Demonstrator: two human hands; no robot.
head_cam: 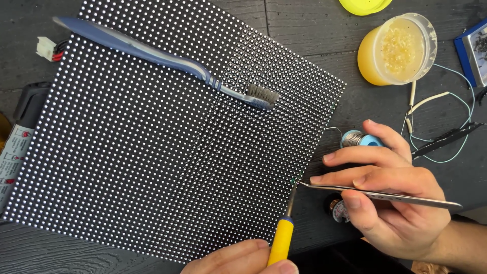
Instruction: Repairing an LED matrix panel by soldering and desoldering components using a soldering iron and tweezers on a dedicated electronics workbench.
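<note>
— Dark wood-grain table [385, 106], planks running across, and nearly all of it on the left is covered by a big square panel [152, 147] of tiny white dots on black, lying flat and turned a little askew.

— Where are the hands working?

— At the panel's right edge, low down. Right hand [390, 203] has its grip pressed together on a pair of thin metal tweezers [375, 195], thumb underneath, fingers on top. Their sharp tips meet right at the panel's edge.

— And the other hand?

— Left hand [243, 259] shows only partly at the bottom edge. Its grip is closed around the yellow handle of a soldering iron [282, 238], whose slim metal tip slants up to the same spot, touching or almost touching the tweezer tips; I cannot tell which.

— What lies close to them?

— A spool of solder wire [357, 138] with blue rims sits just behind the right hand's fingers, a loose strand curling off it. Under that hand a small round dark thing peeks out; too hidden to name.

— Farther out?

— A blue and grey toothbrush [167, 58] rests diagonally on the panel's upper part, worn bristles facing up. At upper right stands a round clear tub [398, 50] of amber paste, crusty on top. Thin pale wires [446, 127] loop beside it. A marker pen [18, 147] lies along the panel's left side, and a white plug [45, 48] with red wires sits at the upper left.
</note>
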